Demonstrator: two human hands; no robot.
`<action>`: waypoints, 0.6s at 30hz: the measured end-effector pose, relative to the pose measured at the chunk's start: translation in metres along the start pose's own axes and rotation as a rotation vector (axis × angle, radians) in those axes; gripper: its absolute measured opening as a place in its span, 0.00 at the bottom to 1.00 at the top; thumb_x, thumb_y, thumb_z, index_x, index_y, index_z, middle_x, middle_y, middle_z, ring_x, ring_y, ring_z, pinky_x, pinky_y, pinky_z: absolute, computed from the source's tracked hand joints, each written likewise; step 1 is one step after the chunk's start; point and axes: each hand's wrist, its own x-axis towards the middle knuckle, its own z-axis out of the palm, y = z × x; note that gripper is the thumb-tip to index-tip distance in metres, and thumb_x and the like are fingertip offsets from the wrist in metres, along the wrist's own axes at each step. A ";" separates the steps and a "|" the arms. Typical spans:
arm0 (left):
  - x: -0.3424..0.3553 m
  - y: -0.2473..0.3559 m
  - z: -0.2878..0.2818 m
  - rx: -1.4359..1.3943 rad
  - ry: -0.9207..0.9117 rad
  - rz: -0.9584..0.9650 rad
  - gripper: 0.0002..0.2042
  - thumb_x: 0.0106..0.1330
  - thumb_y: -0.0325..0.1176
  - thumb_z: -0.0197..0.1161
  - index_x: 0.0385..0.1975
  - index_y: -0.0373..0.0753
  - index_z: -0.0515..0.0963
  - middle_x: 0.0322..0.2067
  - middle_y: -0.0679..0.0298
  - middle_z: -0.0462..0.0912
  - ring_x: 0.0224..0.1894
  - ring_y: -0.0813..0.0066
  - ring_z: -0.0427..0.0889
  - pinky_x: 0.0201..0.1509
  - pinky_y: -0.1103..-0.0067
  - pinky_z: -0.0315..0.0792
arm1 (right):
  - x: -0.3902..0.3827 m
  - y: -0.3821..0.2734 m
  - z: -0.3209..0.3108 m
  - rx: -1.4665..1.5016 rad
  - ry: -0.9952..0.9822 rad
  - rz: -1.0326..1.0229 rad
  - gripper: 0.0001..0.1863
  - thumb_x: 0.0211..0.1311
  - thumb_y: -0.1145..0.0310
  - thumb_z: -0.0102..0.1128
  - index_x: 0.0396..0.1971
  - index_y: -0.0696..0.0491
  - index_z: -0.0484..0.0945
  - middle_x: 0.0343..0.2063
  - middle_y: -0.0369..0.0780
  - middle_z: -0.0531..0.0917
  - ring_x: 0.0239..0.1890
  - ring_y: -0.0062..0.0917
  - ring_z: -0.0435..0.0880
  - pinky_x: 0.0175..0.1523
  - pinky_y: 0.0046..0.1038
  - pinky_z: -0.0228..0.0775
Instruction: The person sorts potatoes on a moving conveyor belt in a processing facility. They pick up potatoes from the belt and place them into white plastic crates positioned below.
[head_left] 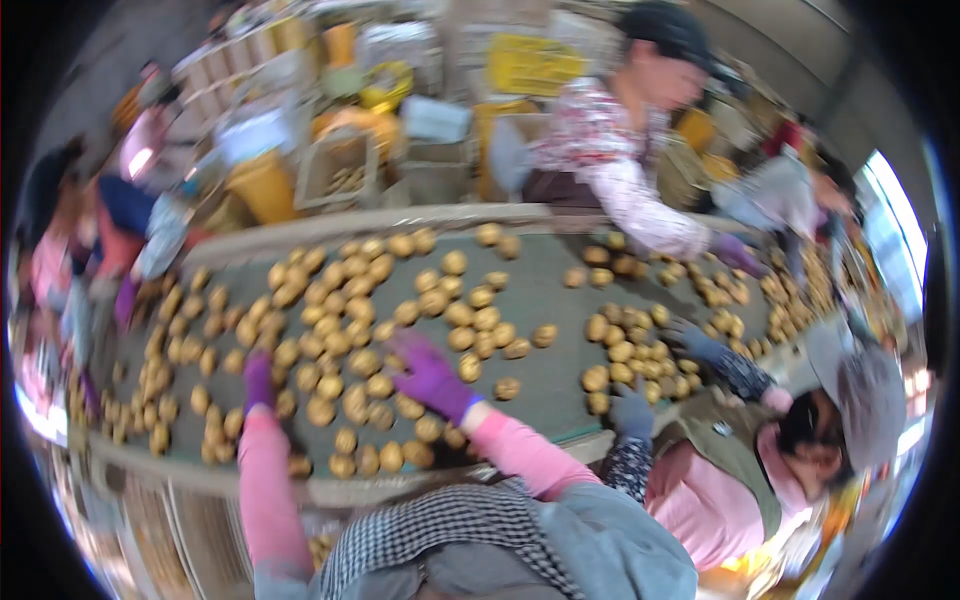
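Many round yellow-brown potatoes [355, 403] lie spread over a dark green conveyor belt [545, 285] in front of me. My left hand [258, 380], in a purple glove, reaches onto the belt at left and is nearest the potatoes around it. It is seen narrow and smeared, so its fingers do not show clearly. In a matching glove, my right hand [432, 376] is over the middle of the belt, fingers apart and pointing left, beside several potatoes. No potato shows in its grip; what lies beneath the palm is hidden.
On my right, a co-worker in a grey cap [858, 385] reaches over potatoes with grey gloves. Across the belt another person [640, 150] leans in. More people stand at both ends. Behind are yellow crates [535, 65] and bins. A pale rim [350, 490] edges the belt.
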 end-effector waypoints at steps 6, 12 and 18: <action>-0.037 0.210 -0.005 -1.263 -0.249 -0.347 0.25 0.79 0.44 0.55 0.69 0.37 0.71 0.60 0.59 0.79 0.58 0.68 0.78 0.63 0.71 0.74 | 0.011 -0.046 -0.047 0.038 -0.058 0.000 0.23 0.62 0.67 0.71 0.56 0.55 0.82 0.62 0.48 0.81 0.65 0.46 0.79 0.69 0.44 0.72; -0.128 0.267 -0.018 -1.344 -0.019 0.015 0.20 0.80 0.30 0.48 0.68 0.31 0.70 0.64 0.51 0.77 0.64 0.62 0.77 0.70 0.68 0.70 | 0.015 -0.052 -0.039 0.292 -0.356 0.042 0.24 0.64 0.69 0.68 0.61 0.54 0.79 0.65 0.47 0.78 0.66 0.45 0.78 0.70 0.41 0.71; -0.171 0.144 -0.063 -0.322 0.432 -0.134 0.21 0.73 0.35 0.62 0.63 0.35 0.76 0.59 0.47 0.78 0.62 0.47 0.76 0.68 0.58 0.68 | -0.007 -0.044 -0.055 0.076 -0.599 -0.074 0.27 0.63 0.61 0.71 0.61 0.52 0.79 0.61 0.47 0.82 0.63 0.43 0.80 0.69 0.42 0.71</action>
